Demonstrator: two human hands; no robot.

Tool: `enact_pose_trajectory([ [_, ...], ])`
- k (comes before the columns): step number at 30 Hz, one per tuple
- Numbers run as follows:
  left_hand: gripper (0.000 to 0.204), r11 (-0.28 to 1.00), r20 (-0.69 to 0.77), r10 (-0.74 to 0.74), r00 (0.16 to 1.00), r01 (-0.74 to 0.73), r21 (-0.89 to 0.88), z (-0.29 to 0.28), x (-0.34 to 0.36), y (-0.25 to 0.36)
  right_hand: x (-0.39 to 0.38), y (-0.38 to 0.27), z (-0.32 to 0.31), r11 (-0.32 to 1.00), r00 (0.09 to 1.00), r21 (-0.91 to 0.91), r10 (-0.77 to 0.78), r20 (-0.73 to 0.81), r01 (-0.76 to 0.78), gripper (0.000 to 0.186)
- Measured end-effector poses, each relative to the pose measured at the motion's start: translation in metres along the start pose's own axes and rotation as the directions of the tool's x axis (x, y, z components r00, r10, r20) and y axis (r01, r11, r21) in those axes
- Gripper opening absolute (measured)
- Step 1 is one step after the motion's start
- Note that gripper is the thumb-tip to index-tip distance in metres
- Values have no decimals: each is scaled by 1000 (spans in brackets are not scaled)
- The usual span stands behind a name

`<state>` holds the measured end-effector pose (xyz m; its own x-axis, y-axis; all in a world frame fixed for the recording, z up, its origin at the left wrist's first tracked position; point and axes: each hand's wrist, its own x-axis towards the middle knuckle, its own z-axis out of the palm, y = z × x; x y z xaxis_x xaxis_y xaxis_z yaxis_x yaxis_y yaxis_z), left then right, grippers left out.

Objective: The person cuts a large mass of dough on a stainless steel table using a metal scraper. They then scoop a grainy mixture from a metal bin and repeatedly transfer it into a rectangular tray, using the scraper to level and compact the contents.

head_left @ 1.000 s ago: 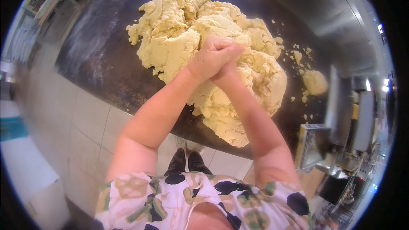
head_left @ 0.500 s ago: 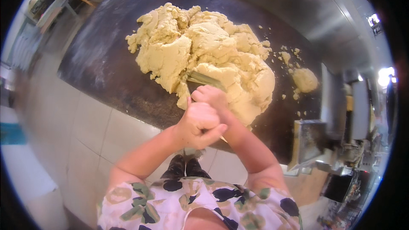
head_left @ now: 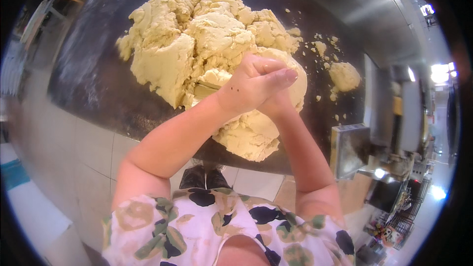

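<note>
A large, lumpy mass of pale yellow dough [head_left: 165, 64] is heaped on the dark worktop. My left hand [head_left: 256, 81] is closed in a fist over the dough's right part, thumb along the top; whether it holds anything is hidden. Close beneath it is my right hand [head_left: 276, 103], mostly covered by the left, its fingers out of sight. The forearms converge at the wrists. A flat metal blade, like a dough scraper [head_left: 203, 90], shows in the dough just left of my left wrist; its other end is hidden.
A smaller dough lump [head_left: 345, 76] and several crumbs lie to the right on the worktop [head_left: 84, 69]. A box-like metal piece [head_left: 351, 150] stands at its right edge. Beyond is a steel wall [head_left: 340, 5]. Pale floor tiles [head_left: 93, 143] show at left.
Both hands have moved forward and right over the dough, away from the blade, which stays in about the same place in the dough. The whole view has shifted slightly.
</note>
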<state>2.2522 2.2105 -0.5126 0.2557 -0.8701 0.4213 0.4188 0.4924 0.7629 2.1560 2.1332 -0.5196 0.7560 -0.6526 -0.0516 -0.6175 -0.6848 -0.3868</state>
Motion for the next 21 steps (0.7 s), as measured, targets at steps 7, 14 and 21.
enact_pose_trajectory([
  [7,26,992,-113,-87,990,76,-100,-27,2,-54,29,42,51,997,997,-35,-65,28,66,23],
  [14,37,915,95,222,970,-241,324,-15,-99,-71,-34,58,109,892,912,-296,-391,-126,341,15],
  [21,25,727,331,281,901,-425,539,36,-170,-45,-106,27,95,750,718,-388,-646,-257,536,20],
])
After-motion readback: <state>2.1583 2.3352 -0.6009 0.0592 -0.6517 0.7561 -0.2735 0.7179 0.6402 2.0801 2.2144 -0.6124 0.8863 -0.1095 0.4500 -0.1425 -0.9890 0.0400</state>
